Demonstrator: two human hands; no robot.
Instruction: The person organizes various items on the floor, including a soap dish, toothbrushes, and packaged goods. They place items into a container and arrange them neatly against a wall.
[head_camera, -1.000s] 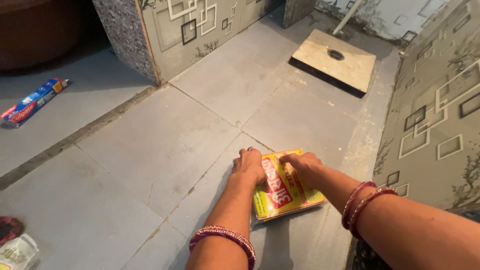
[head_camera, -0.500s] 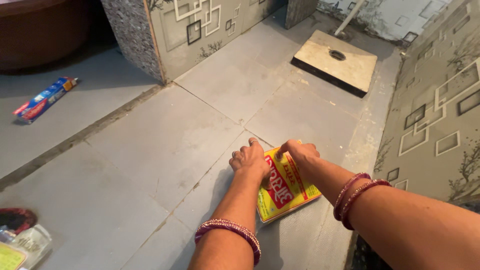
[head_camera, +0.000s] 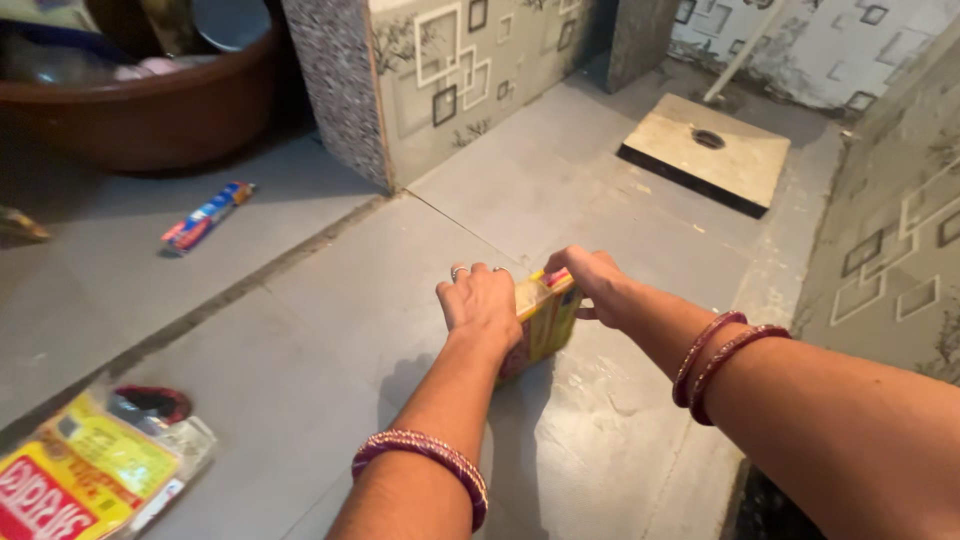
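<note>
A yellow packet with red lettering stands tilted up on its edge on the grey tiled floor. My left hand grips its near left side, fingers curled over the top edge. My right hand pinches the packet's top right corner. Both wrists wear maroon bangles.
A second yellow and red packet lies at the bottom left beside a clear wrapper. A blue toothpaste box lies on the floor left of a patterned wall corner. A brown tub sits behind it. A stone slab lies far right.
Both hands have raised the yellow packet from lying flat to standing on its edge. The view has swung left, bringing the tub and the second packet into sight.
</note>
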